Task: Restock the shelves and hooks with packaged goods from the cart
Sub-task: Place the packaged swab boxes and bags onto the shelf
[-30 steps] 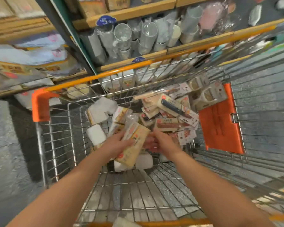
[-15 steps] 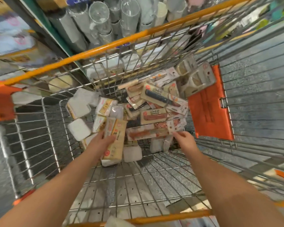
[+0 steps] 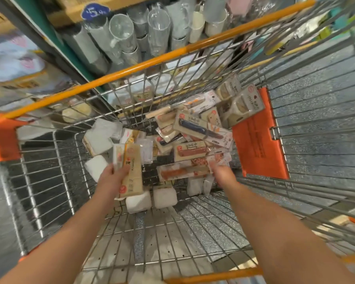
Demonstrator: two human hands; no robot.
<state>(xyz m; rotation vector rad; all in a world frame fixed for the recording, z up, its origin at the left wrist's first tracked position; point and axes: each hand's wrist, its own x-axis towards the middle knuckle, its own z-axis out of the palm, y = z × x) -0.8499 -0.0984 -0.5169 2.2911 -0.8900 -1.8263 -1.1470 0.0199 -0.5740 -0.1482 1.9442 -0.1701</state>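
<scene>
1. Shelving stocked with clear glasses (image 3: 119, 35) runs along the far side, right behind the wire cart (image 3: 49, 177) with its orange rim, and a grey speckled floor shows through the mesh.
2. Left hand (image 3: 111, 179), fingers curled, grips a stack of tan carded packs (image 3: 129, 169), held up over the cart's left half.
3. Right hand (image 3: 221, 173) is down in the heap, fingers closed on the right end of a clear-fronted pack with an orange tool (image 3: 182, 173).
4. Far of that lies a pile of carded knives (image 3: 201, 132); white wrapped blocks (image 3: 164, 197) sit near the hands and to the left; an orange flap (image 3: 256, 138) hangs on the right wall.
5. Since half a second ago, the left hand has lifted its stack higher, and the right has shifted left onto the orange-tool pack.
</scene>
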